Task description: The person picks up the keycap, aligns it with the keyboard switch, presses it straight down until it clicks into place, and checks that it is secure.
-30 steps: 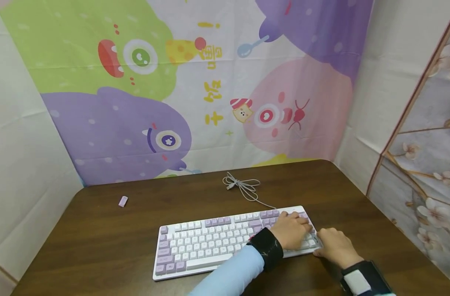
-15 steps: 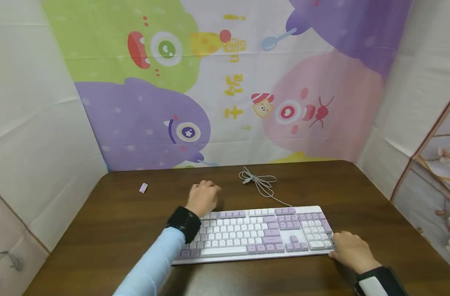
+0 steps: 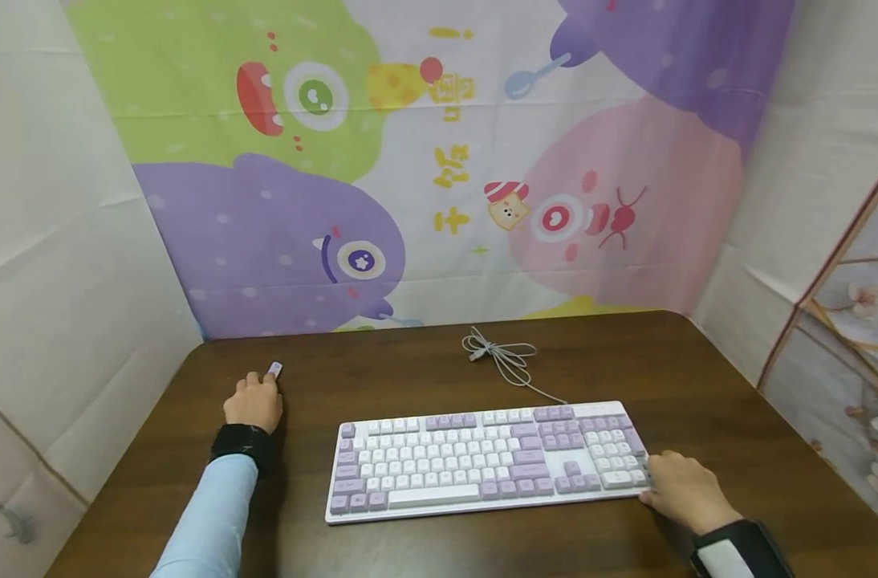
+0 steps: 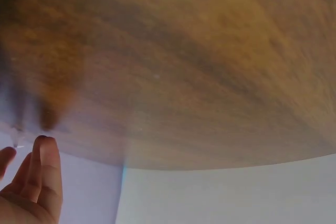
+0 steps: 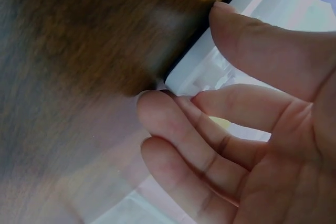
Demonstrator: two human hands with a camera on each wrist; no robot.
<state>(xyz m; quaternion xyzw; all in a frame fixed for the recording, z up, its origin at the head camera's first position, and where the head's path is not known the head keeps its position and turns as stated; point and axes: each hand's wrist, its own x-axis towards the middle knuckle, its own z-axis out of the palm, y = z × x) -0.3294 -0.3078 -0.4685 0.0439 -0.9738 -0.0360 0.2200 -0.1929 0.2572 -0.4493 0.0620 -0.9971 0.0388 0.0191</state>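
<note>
A white and lilac keyboard lies flat on the brown table. My right hand grips its right end near the front corner. The right wrist view shows bent fingers and the thumb against the keyboard's edge. At the far left, my left hand reaches over the table towards a small pale pink and white block. Its fingers are fairly straight, with the thumb apart, in the left wrist view. Whether they touch the block cannot be told; the hand partly hides it.
Behind the keyboard lies its coiled grey-white cable, tied in a bundle with the plug showing. A cartoon-print cloth hangs at the table's back edge. Pale panels stand at both sides.
My left hand has left the keyboard's right part, crossed above its back left, and come to the small block at far left. The right hand stays at the keyboard's right end.
</note>
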